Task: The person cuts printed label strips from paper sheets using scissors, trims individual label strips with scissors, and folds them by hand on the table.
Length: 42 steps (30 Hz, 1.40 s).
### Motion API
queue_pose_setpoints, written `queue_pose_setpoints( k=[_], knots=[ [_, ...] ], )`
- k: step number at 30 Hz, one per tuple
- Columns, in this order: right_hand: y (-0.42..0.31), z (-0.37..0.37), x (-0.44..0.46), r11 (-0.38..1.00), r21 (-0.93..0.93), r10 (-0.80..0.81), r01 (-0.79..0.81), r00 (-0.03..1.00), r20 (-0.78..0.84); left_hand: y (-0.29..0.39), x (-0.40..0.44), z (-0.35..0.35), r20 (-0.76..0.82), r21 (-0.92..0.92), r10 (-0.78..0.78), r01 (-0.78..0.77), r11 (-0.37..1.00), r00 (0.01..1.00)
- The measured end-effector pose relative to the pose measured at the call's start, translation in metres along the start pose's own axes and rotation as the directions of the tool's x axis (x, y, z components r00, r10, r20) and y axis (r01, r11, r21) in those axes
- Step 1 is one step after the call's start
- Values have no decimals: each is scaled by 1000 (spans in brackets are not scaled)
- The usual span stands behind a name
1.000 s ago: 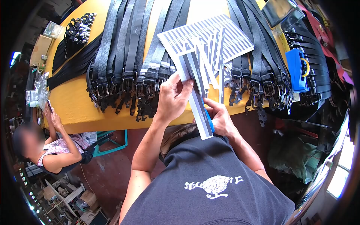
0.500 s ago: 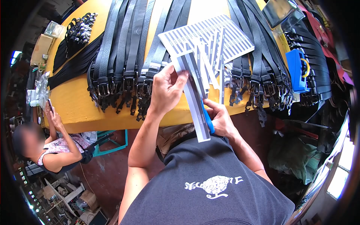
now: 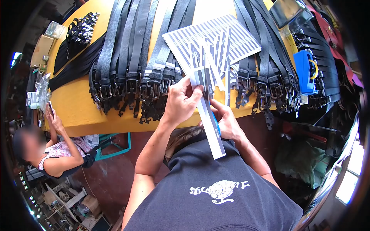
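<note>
My left hand [image 3: 180,101] pinches a striped label strip [image 3: 213,138] between thumb and fingers. The strip is white and grey, printed with small lettering, and its lower end hangs over my shirt front. Against its right side, my right hand [image 3: 227,122] is closed round a blue-handled tool, apparently scissors [image 3: 218,126]; the strip and fingers hide much of it. Just beyond my hands lies a striped label sheet [image 3: 227,32] on the table, with several loose cut strips [image 3: 216,57] scattered over it.
Black belts [image 3: 131,50] with buckles lie in bunches on the yellow table [image 3: 77,111], and more belts [image 3: 266,57] lie right of the sheet. A blue tape dispenser [image 3: 304,73] stands at the right edge. Another person [image 3: 61,150] sits at the left, holding a phone.
My left hand has come down and slightly right, nearer my body, and the strip has dropped with it. More of the blue handle is now covered by the strip.
</note>
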State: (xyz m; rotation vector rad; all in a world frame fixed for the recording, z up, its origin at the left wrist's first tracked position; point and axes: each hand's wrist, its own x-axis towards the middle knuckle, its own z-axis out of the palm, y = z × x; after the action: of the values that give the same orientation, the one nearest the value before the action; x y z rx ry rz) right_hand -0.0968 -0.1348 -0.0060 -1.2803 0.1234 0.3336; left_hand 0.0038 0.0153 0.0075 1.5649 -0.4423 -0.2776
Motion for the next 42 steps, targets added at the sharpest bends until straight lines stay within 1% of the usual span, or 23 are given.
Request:
queue_pose_setpoints(
  k=[2,6,9,15,20,24,25,26,28,31,34,35,38,41,42],
  knots=[
    [4,0,0,1000,22,2,-2,1000,-5,-1,0,-1,2,-13,-12,12,1000,1000],
    [8,-2,1,1000,5,-6,6,1000,-9,1,-2,-2,40,-58,-62,64,996,997],
    [8,-2,0,1000,-4,-10,10,1000,-9,1,-2,-1,29,-54,-50,52,997,998],
    [0,-1,0,998,-57,38,-39,999,-17,7,-1,-2,23,22,-26,25,999,999],
    [2,-2,1,997,-63,39,-41,999,-29,2,-2,-1,15,-66,-32,33,997,999],
    [3,-3,1,994,-104,34,-37,999,-30,3,2,-6,24,-137,-29,32,990,999],
    [3,-3,1,993,-107,36,-38,999,-28,7,5,-7,-10,-214,-35,32,976,999],
    [3,-2,1,993,-111,37,-39,999,-27,6,7,-13,-7,-184,-41,39,982,999],
    [5,-2,0,995,-95,35,-38,999,-30,1,13,-19,-19,-10,-13,13,1000,1000],
    [9,-2,1,998,-68,7,-8,1000,-11,2,13,-17,-16,19,6,-5,1000,1000],
    [6,-2,-1,998,-65,-4,3,1000,-8,1,9,-13,22,39,-13,13,999,1000],
    [4,-1,-1,998,-68,-4,4,1000,-9,-3,9,-8,-26,-5,20,-20,1000,999],
    [-2,1,-1,998,-61,11,-14,999,-38,-5,7,-4,-14,-5,14,-14,1000,1000],
    [-4,-1,1,976,-217,-18,6,998,-53,-2,7,-3,-10,-6,12,-12,1000,1000],
    [-4,-1,1,982,-187,-13,3,999,-51,-2,8,-3,-10,-2,19,-19,1000,1000]
  ],
)
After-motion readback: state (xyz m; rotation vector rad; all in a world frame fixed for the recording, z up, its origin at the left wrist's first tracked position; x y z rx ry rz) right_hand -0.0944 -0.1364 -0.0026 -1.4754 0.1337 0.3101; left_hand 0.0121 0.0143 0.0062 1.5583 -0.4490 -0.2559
